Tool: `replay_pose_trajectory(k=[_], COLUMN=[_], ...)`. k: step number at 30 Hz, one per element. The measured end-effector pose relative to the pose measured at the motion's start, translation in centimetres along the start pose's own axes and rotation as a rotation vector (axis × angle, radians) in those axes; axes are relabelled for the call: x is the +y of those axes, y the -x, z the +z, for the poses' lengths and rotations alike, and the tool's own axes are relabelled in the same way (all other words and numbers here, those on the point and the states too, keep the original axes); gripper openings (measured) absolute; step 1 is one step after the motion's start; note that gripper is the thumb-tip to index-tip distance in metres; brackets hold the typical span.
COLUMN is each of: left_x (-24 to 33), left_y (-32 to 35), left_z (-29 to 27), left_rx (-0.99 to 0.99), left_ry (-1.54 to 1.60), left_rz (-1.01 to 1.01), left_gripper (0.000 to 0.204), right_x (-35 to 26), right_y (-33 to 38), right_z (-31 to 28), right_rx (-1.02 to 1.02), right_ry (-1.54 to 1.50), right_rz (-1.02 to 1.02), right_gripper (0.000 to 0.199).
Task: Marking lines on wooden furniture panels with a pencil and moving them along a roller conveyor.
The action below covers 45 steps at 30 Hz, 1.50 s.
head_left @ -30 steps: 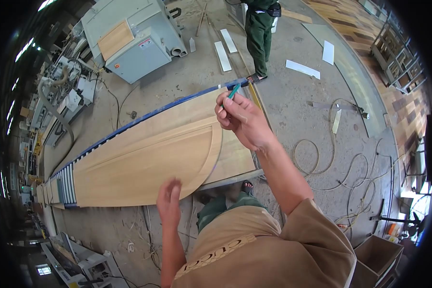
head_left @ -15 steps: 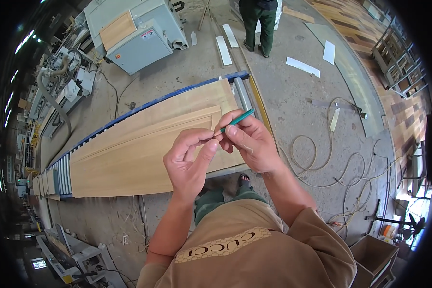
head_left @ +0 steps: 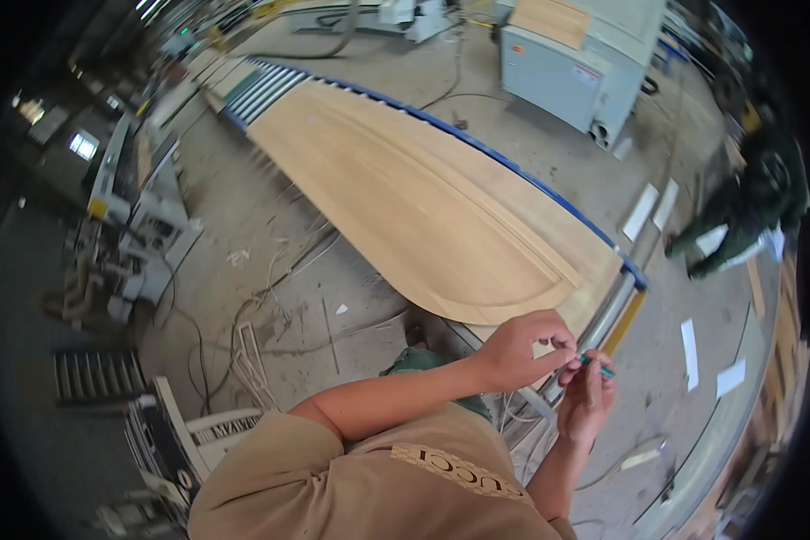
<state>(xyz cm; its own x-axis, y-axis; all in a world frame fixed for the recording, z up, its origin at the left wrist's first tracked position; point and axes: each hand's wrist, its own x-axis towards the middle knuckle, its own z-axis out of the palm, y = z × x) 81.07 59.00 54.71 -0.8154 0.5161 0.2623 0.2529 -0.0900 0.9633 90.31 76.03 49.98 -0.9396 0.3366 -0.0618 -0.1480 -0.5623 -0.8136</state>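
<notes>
A slim green pencil (head_left: 596, 364) is pinched between the thumb and fingers of my right hand (head_left: 585, 400), right of the middle. My left hand (head_left: 524, 349) is closed in a pinch at the pencil's inner end; whatever lies between those fingertips is hidden. Both hands are in the air above the near right end of a long wooden door panel (head_left: 414, 207). This pale panel has a raised, curved moulding and lies on a larger wooden sheet (head_left: 571, 238) on a roller conveyor (head_left: 274, 90) with a blue side rail.
A grey machine cabinet (head_left: 553, 85) stands beyond the conveyor. At the right a person in dark green clothes (head_left: 751, 198) bends forward. White strips (head_left: 639, 211) and cables lie on the floor. More machinery (head_left: 144, 216) stands on the left.
My view has swung left, so the conveyor and panel now run toward the upper left. Both hands have shifted right in view, still together at the pencil. The other person now bends forward.
</notes>
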Motion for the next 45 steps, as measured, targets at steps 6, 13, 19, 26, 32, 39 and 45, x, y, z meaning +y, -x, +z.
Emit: replay_pose_trajectory(k=[6, 13, 19, 26, 32, 39, 45], left_x=[-3.2, -13.6, -24.4, -28.0, -25.3, -26.9, -29.3], left_y=[4.6, 14.9, 32.0, 54.2, 60.4, 57.4, 53.2], left_z=[-6.4, -17.5, -30.1, -41.0, -49.4, -60.3, -72.3], left_rx=[0.188, 0.485, 0.749, 0.913, 0.997, 1.172, 1.151], left_ry=[-0.105, -0.303, -0.574, -0.562, -0.490, -0.203, -0.092], left_rz=[-0.137, -0.382, -0.650, -1.350, -1.470, -1.298, -1.220], left_gripper=[0.022, 0.035, 0.040, 0.047, 0.042, 0.040, 0.033], right_x=[3.7, 6.9, 13.2, 25.2, 34.6, 45.3, 57.6], right_y=[-2.1, -4.7, -6.8, -7.8, -8.7, -13.7, -21.8], right_z=[3.3, 7.8, 17.8, 31.7, 43.0, 52.4, 62.6], right_rx=[-0.093, -0.096, -0.132, -0.263, -0.412, -0.452, -0.403], right_ry=[0.110, 0.268, 0.376, 0.422, 0.436, 0.437, 0.474], right_rz=[0.198, 0.205, 0.276, 0.402, 0.493, 0.548, 0.621], right_gripper=[0.019, 0.027, 0.028, 0.025, 0.022, 0.020, 0.022])
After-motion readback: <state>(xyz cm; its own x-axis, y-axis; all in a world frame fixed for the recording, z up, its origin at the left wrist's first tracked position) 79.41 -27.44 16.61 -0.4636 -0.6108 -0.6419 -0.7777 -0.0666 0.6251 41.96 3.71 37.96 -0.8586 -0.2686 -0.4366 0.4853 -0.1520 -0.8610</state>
